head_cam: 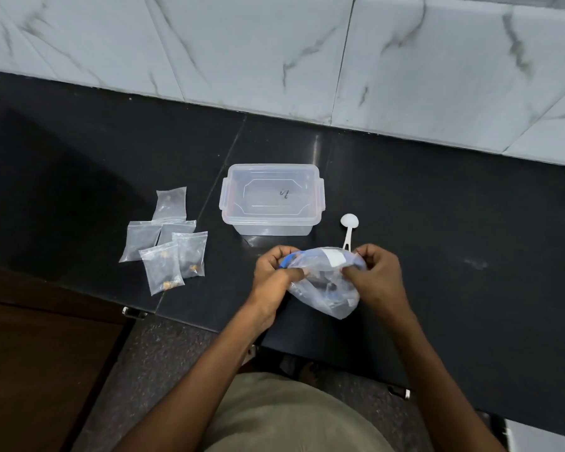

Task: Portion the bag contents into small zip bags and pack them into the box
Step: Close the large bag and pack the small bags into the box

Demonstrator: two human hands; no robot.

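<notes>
Black stone worktop [437, 207], marble-tiled wall behind. Left hand [274, 272] and right hand [375, 272], fingers pinched on large zip bag [323, 288] mouth, near edge. Lidded plastic box [271, 199] behind; small zip bags [167, 243] left. Risk: tugging spills contents; plastic spoon [349, 228] knocked.

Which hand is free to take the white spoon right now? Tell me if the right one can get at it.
Probably not yet. The right hand and left hand both grip the large bag, which overlaps the spoon handle's end. Its bowl lies bare, just beyond.

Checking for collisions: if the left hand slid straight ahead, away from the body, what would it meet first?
Probably the clear lidded plastic box; the left hand grips the crumpled plastic bag just before it, though depth is uncertain.
</notes>
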